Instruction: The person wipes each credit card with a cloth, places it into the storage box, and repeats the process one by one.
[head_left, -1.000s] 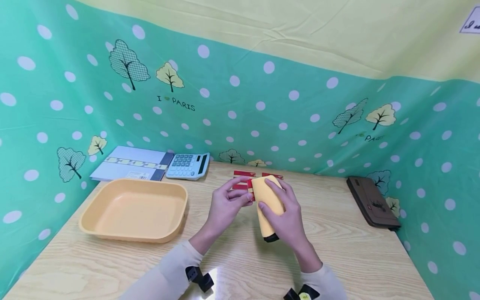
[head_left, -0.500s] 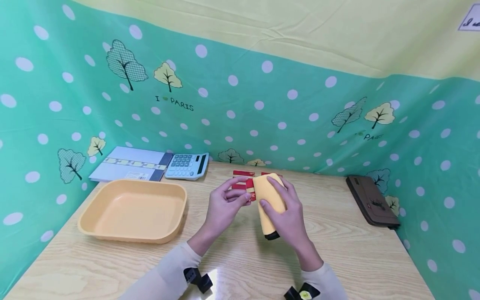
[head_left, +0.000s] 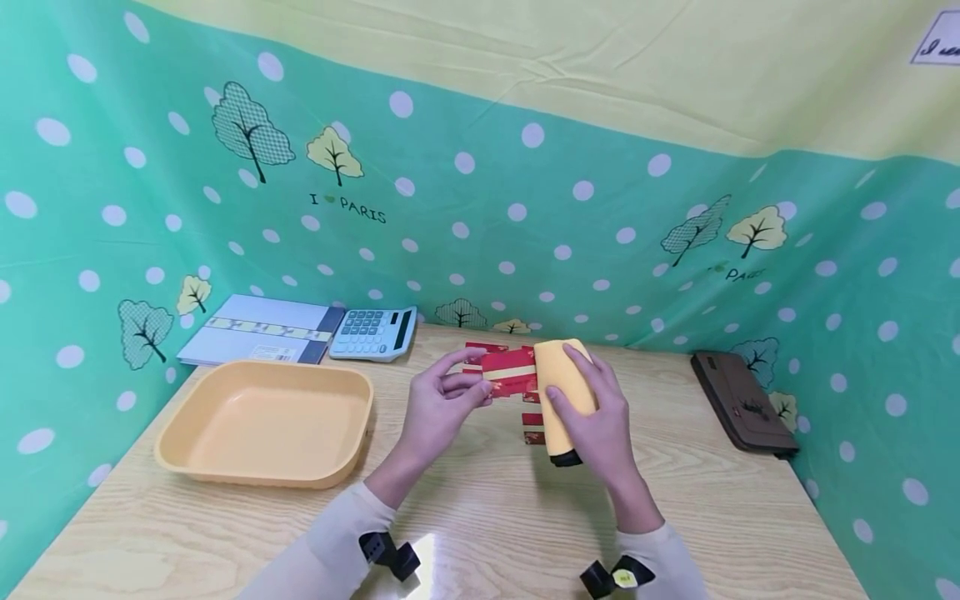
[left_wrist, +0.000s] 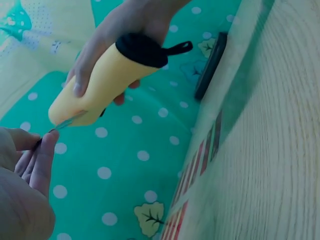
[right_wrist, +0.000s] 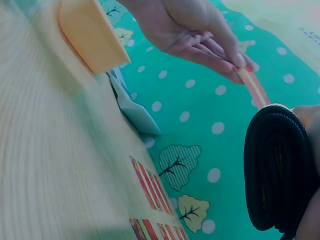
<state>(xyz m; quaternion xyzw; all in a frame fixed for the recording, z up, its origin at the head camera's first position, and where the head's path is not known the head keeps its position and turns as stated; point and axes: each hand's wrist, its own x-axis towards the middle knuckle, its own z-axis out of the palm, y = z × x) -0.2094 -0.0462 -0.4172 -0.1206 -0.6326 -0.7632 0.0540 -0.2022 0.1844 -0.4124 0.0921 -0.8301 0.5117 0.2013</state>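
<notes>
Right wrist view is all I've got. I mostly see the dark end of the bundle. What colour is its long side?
Observer: Yellow. The head view shows that side of the bundle, held in the right grip.
Operator: Got it. There's a pale blue thing near the tray, seen from its edge. What is it, and which way up?
Observer: A calculator; in the head view its keys face up.
Operator: Anything off to the person's right that I'm missing?
Observer: Yes, a brown case lying on the tabletop.
</notes>
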